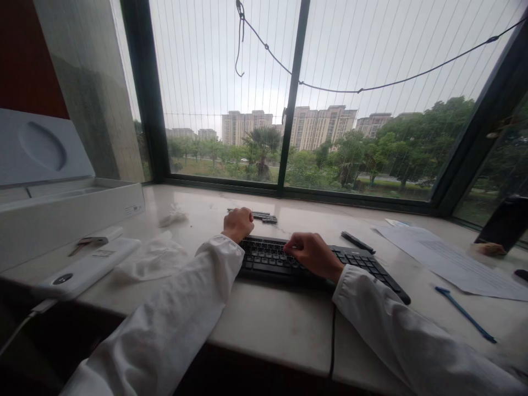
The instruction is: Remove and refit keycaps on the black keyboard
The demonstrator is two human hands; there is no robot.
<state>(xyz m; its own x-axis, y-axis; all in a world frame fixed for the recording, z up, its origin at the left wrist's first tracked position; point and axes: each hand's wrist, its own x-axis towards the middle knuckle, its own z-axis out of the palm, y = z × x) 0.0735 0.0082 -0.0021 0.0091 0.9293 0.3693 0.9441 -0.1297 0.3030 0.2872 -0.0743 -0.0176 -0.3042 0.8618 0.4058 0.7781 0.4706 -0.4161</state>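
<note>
A black keyboard (268,264) lies on the pale stone sill in front of me. My right hand (311,253) is over its middle keys, thumb and forefinger pinched together low on the keys. Anything between those fingertips is too small to make out. At the keyboard's back left edge my left hand (239,224) is curled closed, and its fingertips are hidden from me. Beside it, behind the keyboard, lie several loose black keycaps (269,218). A dark narrow strip (358,242) rests behind the keyboard's right part.
Crumpled white tissue (154,257), a white power bank (93,267) with a cable, and an open white box (74,206) stand at left. Printed paper (449,261), a blue stick-like tool (466,314) and a dark phone-like object (505,223) are at right. Windows close off the back.
</note>
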